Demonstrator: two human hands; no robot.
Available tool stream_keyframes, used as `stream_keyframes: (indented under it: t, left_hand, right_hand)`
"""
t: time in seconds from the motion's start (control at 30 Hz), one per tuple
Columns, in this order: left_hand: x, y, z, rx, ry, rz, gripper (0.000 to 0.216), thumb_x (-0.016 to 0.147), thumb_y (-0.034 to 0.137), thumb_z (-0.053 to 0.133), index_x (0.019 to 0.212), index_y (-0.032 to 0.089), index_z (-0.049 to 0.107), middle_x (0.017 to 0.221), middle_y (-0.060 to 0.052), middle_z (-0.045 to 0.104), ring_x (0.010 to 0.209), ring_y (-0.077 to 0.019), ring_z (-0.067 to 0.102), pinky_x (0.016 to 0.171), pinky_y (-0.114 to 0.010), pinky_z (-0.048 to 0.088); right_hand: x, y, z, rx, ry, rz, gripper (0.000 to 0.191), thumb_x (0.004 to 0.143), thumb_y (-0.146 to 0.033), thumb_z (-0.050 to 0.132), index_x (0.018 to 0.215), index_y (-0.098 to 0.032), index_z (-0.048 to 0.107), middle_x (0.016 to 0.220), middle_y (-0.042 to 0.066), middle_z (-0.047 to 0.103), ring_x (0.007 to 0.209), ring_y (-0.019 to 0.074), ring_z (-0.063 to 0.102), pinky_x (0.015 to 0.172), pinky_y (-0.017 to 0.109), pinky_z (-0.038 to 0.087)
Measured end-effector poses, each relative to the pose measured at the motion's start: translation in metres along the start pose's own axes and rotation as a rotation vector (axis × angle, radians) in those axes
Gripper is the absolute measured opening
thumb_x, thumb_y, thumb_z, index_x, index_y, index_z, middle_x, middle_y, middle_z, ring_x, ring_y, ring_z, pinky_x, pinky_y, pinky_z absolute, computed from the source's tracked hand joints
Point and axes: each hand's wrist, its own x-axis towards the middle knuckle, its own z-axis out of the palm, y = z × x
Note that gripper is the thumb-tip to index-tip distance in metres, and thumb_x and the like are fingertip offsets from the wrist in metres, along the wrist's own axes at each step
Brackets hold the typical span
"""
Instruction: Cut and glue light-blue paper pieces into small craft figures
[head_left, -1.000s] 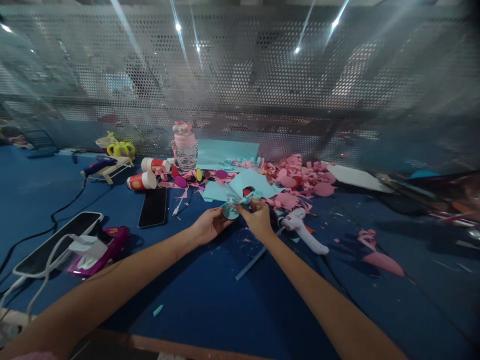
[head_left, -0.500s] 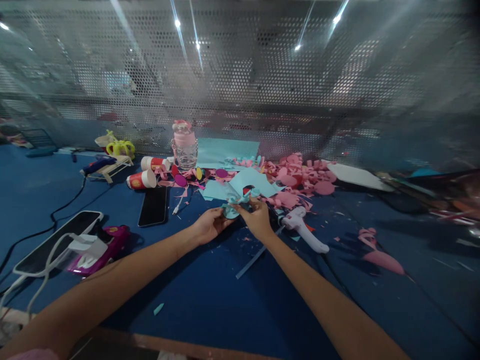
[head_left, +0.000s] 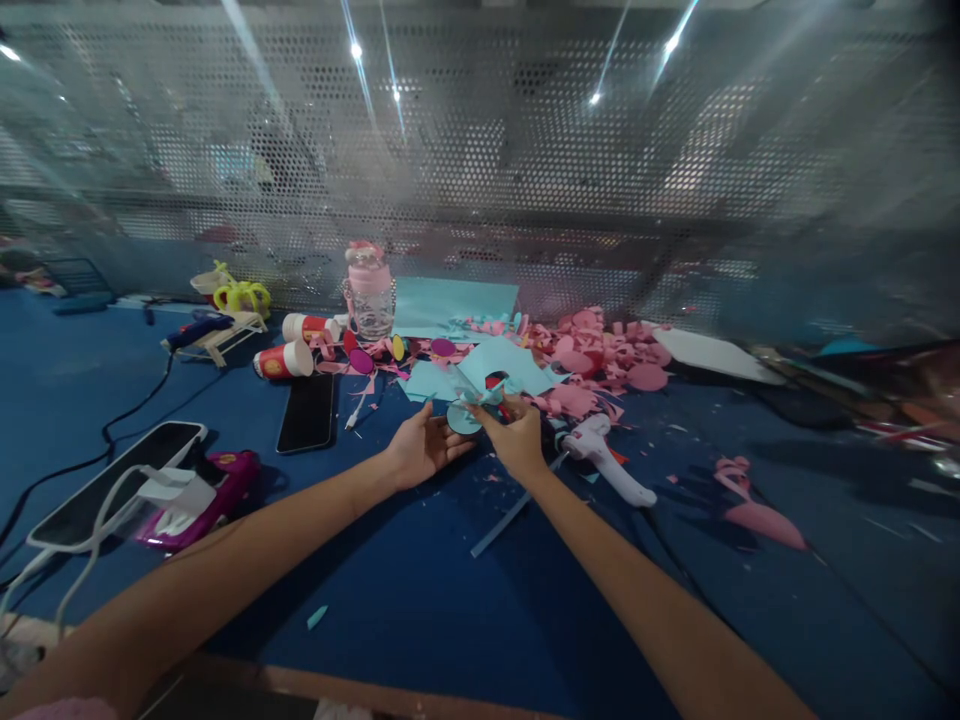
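Observation:
My right hand (head_left: 517,442) pinches a light-blue paper piece with a round disc (head_left: 463,419) and curled strips above it. To its left, my left hand (head_left: 426,448) is open, palm up, thumb raised and fingers stretched toward the disc. Whether its fingertips touch the disc I cannot tell. Just behind both hands lie cut light-blue paper sheets (head_left: 514,362), one with a round hole. A white glue gun (head_left: 609,462) rests right of my right hand, and a thin clear strip (head_left: 517,518) lies below it.
Pink paper pieces (head_left: 589,350) are heaped behind on the right. A pink-lidded bottle (head_left: 370,300), red-and-white paper cups (head_left: 285,359) and a black phone (head_left: 306,413) stand or lie to the left. Nearer are a second phone (head_left: 112,485) and a purple toy-like object (head_left: 202,500) with white cables.
My left hand has loosened from the light-blue paper piece, its thumb lifting and fingers opening. The disc now shows more fully, while my right hand keeps its pinch almost in place.

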Motion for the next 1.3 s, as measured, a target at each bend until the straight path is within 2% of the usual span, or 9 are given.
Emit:
stream_keyframes:
  t: [0.2, 0.33, 0.53, 0.77, 0.97, 1.17, 1.3]
  left_hand:
    - [-0.003, -0.001, 0.005, 0.021, 0.046, 0.013, 0.045, 0.089, 0.04, 0.021, 0.1, 0.009, 0.051, 0.089, -0.011, 0.062, 0.084, -0.0173, 0.06, 0.097, -0.035, 0.036]
    - [-0.002, -0.004, 0.004, 0.062, 0.065, 0.039, 0.042, 0.089, 0.04, 0.023, 0.095, 0.012, 0.054, 0.092, -0.011, 0.063, 0.089, -0.0175, 0.06, 0.099, -0.035, 0.034]
    - [-0.003, -0.007, 0.006, 0.098, 0.107, 0.074, 0.042, 0.089, 0.039, 0.026, 0.091, 0.01, 0.057, 0.095, -0.013, 0.064, 0.089, -0.0183, 0.061, 0.099, -0.034, 0.035]
    - [-0.002, -0.009, 0.001, 0.106, 0.092, 0.099, 0.041, 0.089, 0.037, 0.028, 0.089, 0.01, 0.059, 0.089, -0.013, 0.065, 0.09, -0.0182, 0.061, 0.099, -0.034, 0.035]
    - [0.0, -0.011, -0.002, 0.135, 0.093, 0.111, 0.041, 0.088, 0.038, 0.029, 0.091, 0.009, 0.058, 0.093, -0.014, 0.064, 0.087, -0.0184, 0.061, 0.097, -0.033, 0.037]
    - [0.002, -0.007, 0.002, 0.104, 0.09, 0.089, 0.051, 0.088, 0.043, 0.023, 0.107, 0.006, 0.052, 0.105, -0.018, 0.061, 0.095, -0.0218, 0.06, 0.098, -0.036, 0.036]
    - [0.003, -0.005, 0.0, 0.058, 0.034, 0.064, 0.061, 0.086, 0.051, 0.021, 0.119, 0.005, 0.043, 0.121, -0.023, 0.051, 0.104, -0.0254, 0.056, 0.094, -0.037, 0.038]
  right_hand:
    - [-0.001, -0.001, 0.0, -0.065, -0.002, -0.001, 0.015, 0.065, -0.03, 0.068, 0.071, -0.017, 0.068, 0.072, 0.005, 0.067, 0.073, 0.0201, 0.062, 0.07, 0.032, 0.049]
    - [0.0, -0.002, 0.001, -0.058, -0.014, 0.003, 0.016, 0.065, -0.03, 0.068, 0.073, -0.016, 0.068, 0.078, 0.007, 0.068, 0.074, 0.0203, 0.062, 0.071, 0.033, 0.048]
    - [0.001, -0.001, 0.0, -0.078, -0.033, 0.004, 0.015, 0.066, -0.03, 0.067, 0.073, -0.016, 0.068, 0.074, 0.006, 0.067, 0.074, 0.0203, 0.061, 0.071, 0.033, 0.047]
    - [0.002, -0.005, 0.0, -0.095, -0.052, 0.004, 0.015, 0.065, -0.031, 0.067, 0.07, -0.016, 0.067, 0.072, 0.006, 0.067, 0.071, 0.0201, 0.061, 0.068, 0.032, 0.047]
    - [0.002, -0.004, 0.001, -0.085, -0.072, 0.007, 0.016, 0.066, -0.032, 0.067, 0.068, -0.016, 0.066, 0.073, 0.006, 0.065, 0.072, 0.0189, 0.06, 0.07, 0.031, 0.047]
    - [0.002, 0.006, 0.001, -0.097, -0.062, -0.007, 0.021, 0.063, -0.036, 0.068, 0.063, -0.016, 0.063, 0.069, 0.005, 0.063, 0.069, 0.0183, 0.059, 0.067, 0.03, 0.047]
    - [0.019, -0.002, -0.009, -0.173, -0.045, 0.001, 0.024, 0.066, -0.039, 0.065, 0.072, -0.016, 0.066, 0.071, 0.004, 0.066, 0.071, 0.0188, 0.06, 0.068, 0.031, 0.047]
